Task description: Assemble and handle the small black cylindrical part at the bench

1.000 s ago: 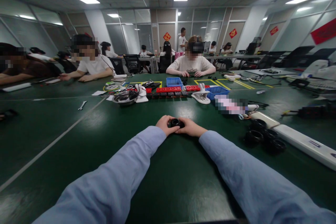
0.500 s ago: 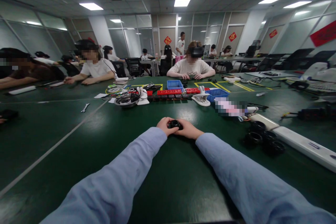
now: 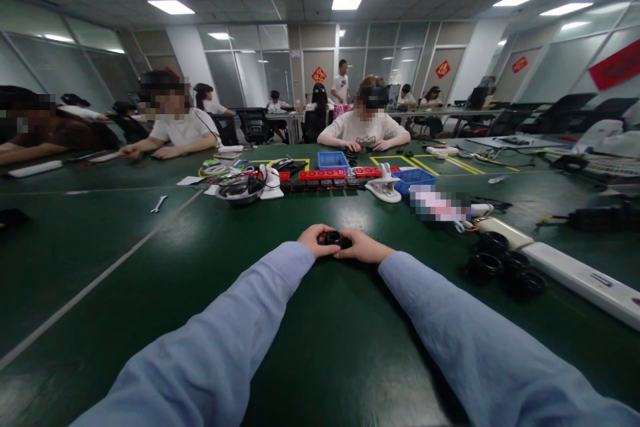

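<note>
Both my arms, in light blue sleeves, reach forward over a green table (image 3: pixel 150 267). My left hand (image 3: pixel 314 240) and my right hand (image 3: pixel 364 247) meet at the middle of the table, fingers curled round a small black ring-shaped part (image 3: pixel 333 238) held between them. The part rests at or just above the table top; I cannot tell which. Several similar black rings (image 3: pixel 503 263) lie grouped to my right, apart from both hands.
A long white strip (image 3: pixel 575 273) lies at the right beside the rings. Further back stand a metal bowl (image 3: pixel 239 191), red parts (image 3: pixel 323 175), two blue bins (image 3: pixel 333 159) and a white clamp (image 3: pixel 384 185). A wrench (image 3: pixel 158 203) lies left. People sit across and left.
My hands stay closed on the black part in the same spot. Only the camera view shifts slightly.
</note>
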Motion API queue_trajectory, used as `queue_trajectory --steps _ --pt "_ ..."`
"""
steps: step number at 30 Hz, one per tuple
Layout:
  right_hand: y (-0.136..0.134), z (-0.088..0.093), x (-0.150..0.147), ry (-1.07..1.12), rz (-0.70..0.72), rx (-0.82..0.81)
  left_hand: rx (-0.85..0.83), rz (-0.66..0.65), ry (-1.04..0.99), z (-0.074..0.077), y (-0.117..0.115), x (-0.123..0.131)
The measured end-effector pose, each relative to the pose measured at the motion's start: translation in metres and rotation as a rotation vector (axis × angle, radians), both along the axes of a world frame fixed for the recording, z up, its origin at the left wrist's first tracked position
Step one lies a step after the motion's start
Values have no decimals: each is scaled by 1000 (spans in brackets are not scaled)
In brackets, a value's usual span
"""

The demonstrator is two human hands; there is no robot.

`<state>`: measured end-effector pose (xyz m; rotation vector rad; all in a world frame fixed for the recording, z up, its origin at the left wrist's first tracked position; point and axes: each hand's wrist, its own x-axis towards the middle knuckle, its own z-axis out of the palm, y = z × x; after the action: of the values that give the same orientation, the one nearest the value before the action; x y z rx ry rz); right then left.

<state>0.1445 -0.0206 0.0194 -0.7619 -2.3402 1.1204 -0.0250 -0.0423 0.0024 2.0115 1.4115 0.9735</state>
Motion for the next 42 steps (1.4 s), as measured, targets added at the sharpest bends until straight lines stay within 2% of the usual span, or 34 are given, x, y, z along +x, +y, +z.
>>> queue_trajectory --steps 11,20,22,26,28,31,33,35,37,39,42 --pt "0 -1 0 -28 -28 67 25 -5 -17 -6 4 0" --pt "-1 1 -1 -121 -99 138 28 49 16 2 -4 4" --pt "-5 1 -5 -199 -198 195 53 125 33 4 -7 10" --pt "-13 -1 -17 -366 -547 407 108 346 78 7 -10 24" --pt "-16 -2 -19 -408 -623 460 112 384 87 8 -10 27" --pt "-14 -2 -15 -339 -538 436 102 296 81 11 -11 24" --pt "-10 -1 -8 -213 -370 352 84 205 81 13 -12 18" --pt "-5 1 -2 -113 -181 210 58 128 84 13 -12 12" --pt "-1 3 3 -65 -54 62 36 82 77 12 -11 8" --pt "1 5 5 -40 -2 -30 24 59 68 11 -10 7" --pt "1 7 5 -18 0 -74 25 59 67 10 -9 6"
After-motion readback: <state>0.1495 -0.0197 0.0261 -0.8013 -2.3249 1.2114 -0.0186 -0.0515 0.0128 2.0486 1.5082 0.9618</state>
